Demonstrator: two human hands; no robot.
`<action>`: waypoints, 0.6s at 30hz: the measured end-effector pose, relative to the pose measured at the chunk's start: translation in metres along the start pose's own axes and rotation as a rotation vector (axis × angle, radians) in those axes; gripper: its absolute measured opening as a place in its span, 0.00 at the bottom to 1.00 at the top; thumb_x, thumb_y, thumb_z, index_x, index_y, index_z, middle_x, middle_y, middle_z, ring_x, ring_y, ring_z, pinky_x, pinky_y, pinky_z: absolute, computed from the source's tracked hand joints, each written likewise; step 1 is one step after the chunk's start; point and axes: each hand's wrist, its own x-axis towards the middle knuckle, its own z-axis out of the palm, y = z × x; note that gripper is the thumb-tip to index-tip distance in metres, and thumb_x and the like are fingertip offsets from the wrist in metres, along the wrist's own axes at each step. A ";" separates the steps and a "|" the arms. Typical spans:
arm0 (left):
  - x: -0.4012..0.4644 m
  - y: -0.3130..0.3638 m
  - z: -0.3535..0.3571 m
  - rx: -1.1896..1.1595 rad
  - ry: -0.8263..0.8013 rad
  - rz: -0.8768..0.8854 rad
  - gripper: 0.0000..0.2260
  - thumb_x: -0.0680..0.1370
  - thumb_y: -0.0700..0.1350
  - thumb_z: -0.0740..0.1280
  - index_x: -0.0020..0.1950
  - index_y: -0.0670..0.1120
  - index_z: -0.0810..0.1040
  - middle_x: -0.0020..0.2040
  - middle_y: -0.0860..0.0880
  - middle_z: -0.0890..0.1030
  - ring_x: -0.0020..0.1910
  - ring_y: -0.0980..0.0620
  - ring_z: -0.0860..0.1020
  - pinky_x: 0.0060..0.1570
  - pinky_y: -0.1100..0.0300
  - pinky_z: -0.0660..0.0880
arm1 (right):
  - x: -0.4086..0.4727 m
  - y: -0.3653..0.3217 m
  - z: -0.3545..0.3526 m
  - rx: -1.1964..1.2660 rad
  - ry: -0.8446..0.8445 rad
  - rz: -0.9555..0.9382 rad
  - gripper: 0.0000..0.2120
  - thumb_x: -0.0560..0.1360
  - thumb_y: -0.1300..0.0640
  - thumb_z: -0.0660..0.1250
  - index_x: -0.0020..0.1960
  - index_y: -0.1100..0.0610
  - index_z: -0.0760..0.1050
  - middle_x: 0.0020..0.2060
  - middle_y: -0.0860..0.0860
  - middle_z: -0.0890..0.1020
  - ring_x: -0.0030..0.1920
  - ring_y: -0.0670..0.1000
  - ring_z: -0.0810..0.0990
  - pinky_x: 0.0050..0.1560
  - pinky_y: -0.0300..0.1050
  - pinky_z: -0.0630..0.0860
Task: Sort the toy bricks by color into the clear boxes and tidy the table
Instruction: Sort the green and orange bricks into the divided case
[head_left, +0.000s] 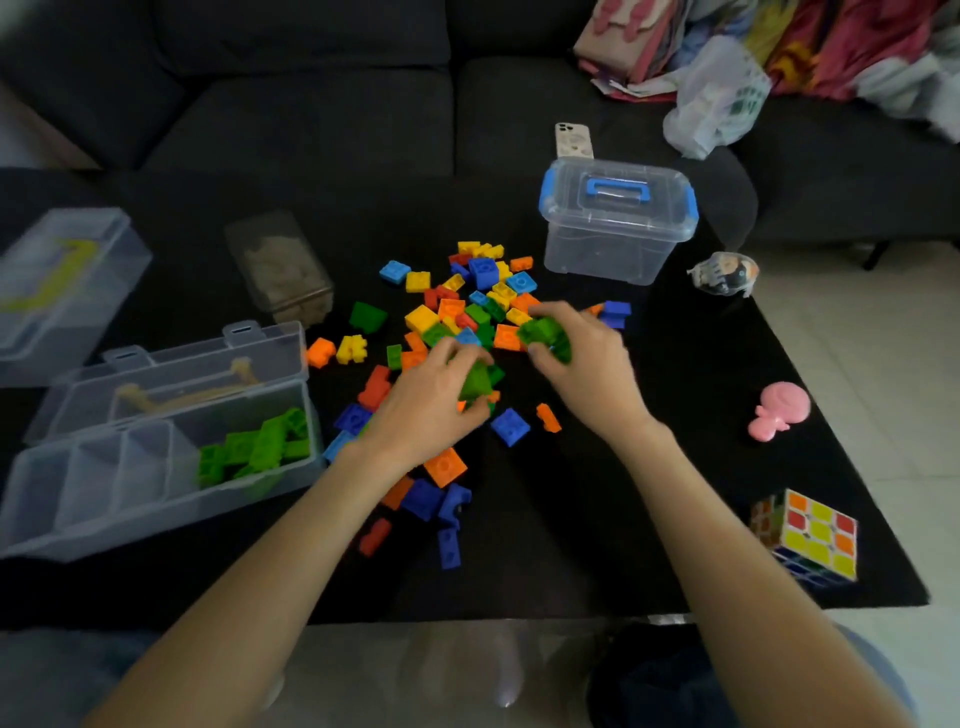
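A heap of toy bricks in blue, yellow, orange, red and green is spread over the middle of the black table. My left hand is closed around green bricks low over the heap. Just to its right, my right hand grips more green bricks. At the left an open clear divided box holds several green bricks in its right compartment. A lidded clear box with blue handle and clips stands behind the heap.
A second clear box with a yellow handle stands at the far left, a small clear container of beige stuff beside it. Right side: a wrapped toy, a pink toy, a puzzle cube. A phone and a bag lie on the sofa.
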 end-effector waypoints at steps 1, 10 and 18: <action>-0.010 -0.007 -0.010 0.007 0.024 -0.025 0.20 0.74 0.48 0.69 0.65 0.50 0.69 0.60 0.49 0.72 0.50 0.50 0.77 0.47 0.57 0.73 | -0.005 -0.012 0.009 0.059 -0.035 -0.027 0.17 0.75 0.55 0.67 0.63 0.49 0.72 0.48 0.49 0.77 0.39 0.42 0.75 0.38 0.31 0.70; -0.118 -0.114 -0.096 0.087 0.094 -0.365 0.20 0.62 0.37 0.79 0.52 0.45 0.81 0.50 0.42 0.80 0.50 0.41 0.78 0.49 0.55 0.71 | -0.006 -0.144 0.106 0.202 -0.321 -0.168 0.14 0.74 0.53 0.69 0.58 0.54 0.74 0.43 0.51 0.82 0.44 0.51 0.80 0.43 0.44 0.74; -0.128 -0.142 -0.109 0.323 -0.003 -0.372 0.25 0.69 0.47 0.73 0.66 0.52 0.74 0.57 0.46 0.74 0.58 0.44 0.69 0.56 0.52 0.70 | -0.002 -0.187 0.147 -0.059 -0.437 -0.269 0.21 0.75 0.51 0.67 0.66 0.53 0.68 0.56 0.56 0.76 0.55 0.57 0.76 0.55 0.52 0.74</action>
